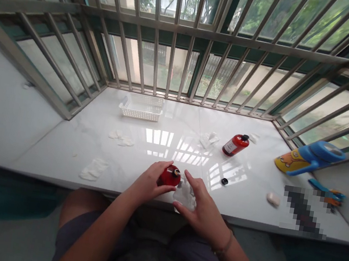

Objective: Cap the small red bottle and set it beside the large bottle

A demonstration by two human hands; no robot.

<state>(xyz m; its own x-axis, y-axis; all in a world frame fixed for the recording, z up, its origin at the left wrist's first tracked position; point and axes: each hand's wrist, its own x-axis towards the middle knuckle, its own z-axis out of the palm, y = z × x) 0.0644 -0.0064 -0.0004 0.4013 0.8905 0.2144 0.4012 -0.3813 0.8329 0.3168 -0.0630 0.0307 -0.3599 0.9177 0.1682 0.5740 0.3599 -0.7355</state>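
My left hand (152, 181) is wrapped round a red bottle (167, 177) near the counter's front edge. Its small black neck faces up towards me, with a pale spot in the middle. Just right of the bottle, my right hand (198, 200) is open, thumb and fingers spread. Between the two hands lies a crumpled white tissue (186, 194); whether the right fingers touch it I cannot tell. A round black cap (224, 181) rests on the counter further right. Beyond it stands a second red bottle (235, 145), with a white label and a black cap.
A white perforated basket (140, 115) sits at the back left of the white counter (68, 149). Crumpled tissues (94, 169) lie to the left, another (209, 140) behind. On the right are a blue and yellow flask (309, 158), a pale mouse-like lump (272, 199) and blue-orange tools (327, 192).
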